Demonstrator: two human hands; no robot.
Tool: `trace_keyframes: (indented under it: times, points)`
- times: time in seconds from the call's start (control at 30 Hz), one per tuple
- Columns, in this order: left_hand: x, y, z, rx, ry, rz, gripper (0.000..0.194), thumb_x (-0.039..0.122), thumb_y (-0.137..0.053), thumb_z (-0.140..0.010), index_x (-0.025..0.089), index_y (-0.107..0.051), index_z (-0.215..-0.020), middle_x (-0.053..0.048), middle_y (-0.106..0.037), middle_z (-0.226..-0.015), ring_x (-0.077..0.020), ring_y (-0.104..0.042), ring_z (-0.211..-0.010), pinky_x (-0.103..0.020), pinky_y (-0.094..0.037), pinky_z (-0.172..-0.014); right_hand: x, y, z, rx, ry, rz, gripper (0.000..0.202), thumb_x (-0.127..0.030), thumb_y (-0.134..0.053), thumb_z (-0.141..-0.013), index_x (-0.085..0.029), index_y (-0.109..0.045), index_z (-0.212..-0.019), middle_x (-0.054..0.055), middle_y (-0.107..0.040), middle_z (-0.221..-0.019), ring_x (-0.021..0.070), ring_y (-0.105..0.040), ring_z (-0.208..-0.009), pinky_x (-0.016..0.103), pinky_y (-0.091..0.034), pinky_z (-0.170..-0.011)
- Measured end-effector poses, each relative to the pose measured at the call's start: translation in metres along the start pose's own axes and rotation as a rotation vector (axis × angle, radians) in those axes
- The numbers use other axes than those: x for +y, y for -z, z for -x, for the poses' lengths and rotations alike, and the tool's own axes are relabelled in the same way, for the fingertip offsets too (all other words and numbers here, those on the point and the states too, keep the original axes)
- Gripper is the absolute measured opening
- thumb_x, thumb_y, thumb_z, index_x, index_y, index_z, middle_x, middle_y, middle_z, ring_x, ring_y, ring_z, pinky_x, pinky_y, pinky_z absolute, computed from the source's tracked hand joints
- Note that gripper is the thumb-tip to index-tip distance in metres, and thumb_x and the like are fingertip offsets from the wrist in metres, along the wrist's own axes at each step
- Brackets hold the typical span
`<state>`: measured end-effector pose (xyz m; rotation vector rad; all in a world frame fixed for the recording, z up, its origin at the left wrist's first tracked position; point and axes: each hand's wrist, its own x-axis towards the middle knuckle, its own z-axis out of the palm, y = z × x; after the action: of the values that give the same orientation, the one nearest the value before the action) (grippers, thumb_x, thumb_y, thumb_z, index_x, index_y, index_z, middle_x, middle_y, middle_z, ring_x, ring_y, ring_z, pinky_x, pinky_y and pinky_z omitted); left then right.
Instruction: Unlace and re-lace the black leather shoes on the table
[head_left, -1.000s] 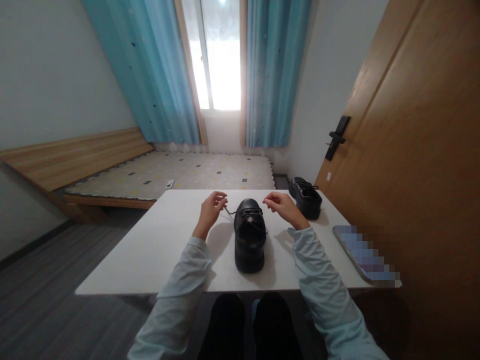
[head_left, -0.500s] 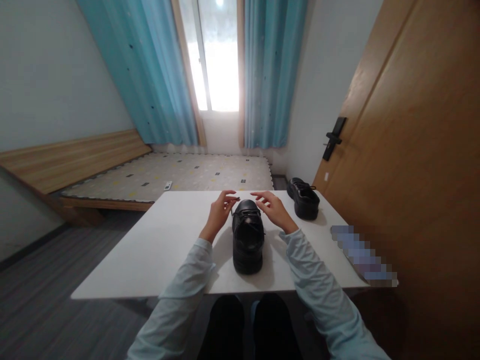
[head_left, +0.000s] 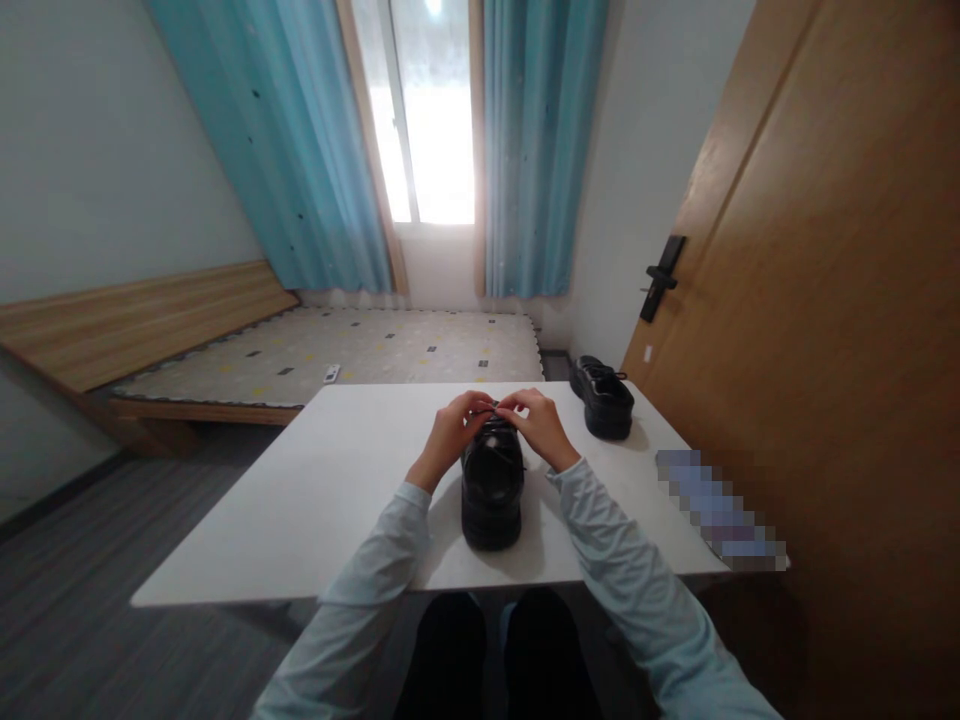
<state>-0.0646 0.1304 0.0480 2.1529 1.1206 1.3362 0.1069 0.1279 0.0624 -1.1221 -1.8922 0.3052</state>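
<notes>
A black shoe (head_left: 492, 485) stands on the white table (head_left: 337, 500), its heel toward me and its toe pointing away. Above its toe and laces, my left hand (head_left: 457, 425) and my right hand (head_left: 536, 422) meet at the fingertips. My left fingers are pinched on a thin dark lace. My right thumb and finger are also pinched at the same spot; the fine detail between them is too small to make out. Both hands partly hide the toe.
A second black shoe (head_left: 606, 400) rests at the back right of the table. A blurred bluish item (head_left: 712, 505) lies along the right edge, beside a wooden door (head_left: 825, 300). Behind the table is a bed (head_left: 390, 345) with a small white object (head_left: 331, 374) on it.
Both hands have moved inward over the shoe's toe, and their fingertips have come together. My right fingers, apart before, are now pinched. The view has shifted slightly.
</notes>
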Motion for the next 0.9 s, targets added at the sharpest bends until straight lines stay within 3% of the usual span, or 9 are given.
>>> trace_keyframes:
  times: [0.1, 0.27, 0.4, 0.53, 0.7, 0.8, 0.9]
  points:
    - [0.001, 0.0, 0.0, 0.011, 0.019, -0.007, 0.016, 0.022, -0.061, -0.079, 0.02, -0.059, -0.095, -0.002, -0.071, -0.088, -0.0143, -0.066, -0.079, -0.026, -0.051, -0.072, -0.002, 0.003, 0.0, -0.007, 0.031, -0.011, 0.012, -0.025, -0.064, -0.08, -0.018, -0.065, -0.071, 0.005, -0.064, -0.076, 0.0163, -0.054, -0.073, 0.028, -0.042, -0.069]
    - [0.0, 0.0, 0.0, 0.09, 0.032, -0.001, 0.025, 0.026, -0.063, -0.077, 0.019, -0.057, -0.101, -0.004, -0.069, -0.091, -0.0137, -0.062, -0.075, -0.026, -0.05, -0.069, 0.0, 0.004, -0.001, 0.028, -0.089, -0.227, 0.014, -0.032, -0.058, -0.082, -0.018, -0.059, -0.079, 0.003, -0.064, -0.076, 0.0124, -0.054, -0.06, 0.027, -0.043, -0.061]
    - [0.0, 0.002, 0.001, 0.121, 0.022, -0.02, 0.017, 0.029, -0.057, -0.083, 0.019, -0.059, -0.096, -0.005, -0.066, -0.093, -0.0153, -0.061, -0.08, -0.028, -0.05, -0.073, 0.008, 0.01, -0.005, 0.121, -0.181, -0.467, 0.025, -0.041, -0.056, -0.081, -0.018, -0.056, -0.089, 0.004, -0.064, -0.077, 0.0115, -0.054, -0.056, 0.026, -0.045, -0.055]
    - [0.003, 0.006, 0.002, 0.001, -0.041, -0.106, 0.02, 0.034, -0.051, -0.088, 0.02, -0.065, -0.087, -0.006, -0.066, -0.096, -0.0193, -0.057, -0.096, -0.034, -0.046, -0.089, 0.017, 0.027, -0.008, 0.233, -0.207, -0.47, 0.035, -0.044, -0.055, -0.08, -0.015, -0.062, -0.098, 0.003, -0.061, -0.072, 0.0123, -0.054, -0.059, 0.027, -0.046, -0.057]
    - [0.005, 0.006, 0.003, -0.099, -0.09, -0.135, 0.032, 0.033, -0.04, -0.093, 0.022, -0.07, -0.091, -0.005, -0.065, -0.102, -0.0192, -0.053, -0.103, -0.036, -0.04, -0.098, 0.028, 0.047, -0.008, 0.332, -0.201, -0.362, 0.035, -0.046, -0.059, -0.077, -0.014, -0.069, -0.087, 0.004, -0.061, -0.07, 0.0114, -0.047, -0.054, 0.026, -0.038, -0.05]
    - [0.002, 0.004, 0.003, -0.133, -0.07, -0.164, 0.034, 0.032, -0.038, -0.094, 0.023, -0.071, -0.092, -0.004, -0.065, -0.103, -0.0193, -0.053, -0.104, -0.036, -0.039, -0.1, 0.033, 0.055, -0.006, 0.291, -0.21, -0.295, 0.036, -0.046, -0.059, -0.077, -0.013, -0.071, -0.084, 0.005, -0.063, -0.069, 0.0113, -0.044, -0.053, 0.025, -0.035, -0.049]
    - [-0.001, 0.002, 0.003, -0.162, -0.06, -0.195, 0.034, 0.03, -0.039, -0.093, 0.025, -0.072, -0.092, -0.003, -0.065, -0.104, -0.0193, -0.053, -0.105, -0.037, -0.039, -0.1, 0.035, 0.06, -0.004, 0.119, -0.196, -0.2, 0.031, -0.043, -0.065, -0.072, -0.014, -0.072, -0.077, 0.006, -0.067, -0.07, 0.012, -0.046, -0.055, 0.025, -0.035, -0.052]
